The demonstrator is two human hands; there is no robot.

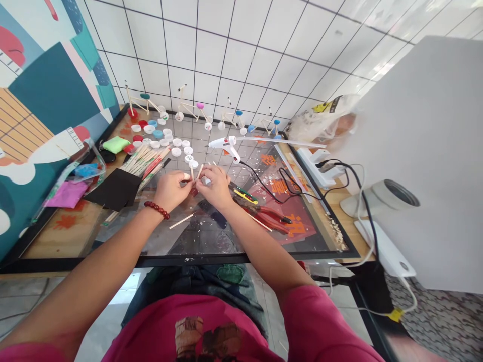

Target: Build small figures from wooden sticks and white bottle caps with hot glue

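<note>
- Left hand (pixel 171 190) and right hand (pixel 216 187) meeting mid-tabletop (pixel 211 241), fingers of both pinched together on thin wooden sticks (pixel 196 173) standing between them.
- Glue gun (pixel 226 146) just beyond the hands, cord trailing right.
- Red pliers (pixel 264 213) close by the right wrist; loose stick (pixel 181 221) under the left wrist.
- Bottle caps (pixel 166 138) and stick bundle (pixel 145 161) crowding the far left.
- Bare glass toward the near black edge.
- Small stick bicycles (pixel 188 108) lined along the far edge against the tiled wall.

White glue gun (pixel 226 145), red-handled pliers (pixel 269 217), black paper sheet (pixel 115 190), red bead bracelet (pixel 156 209), green sponge (pixel 115 145), white tiled wall (pixel 241 55)
</note>
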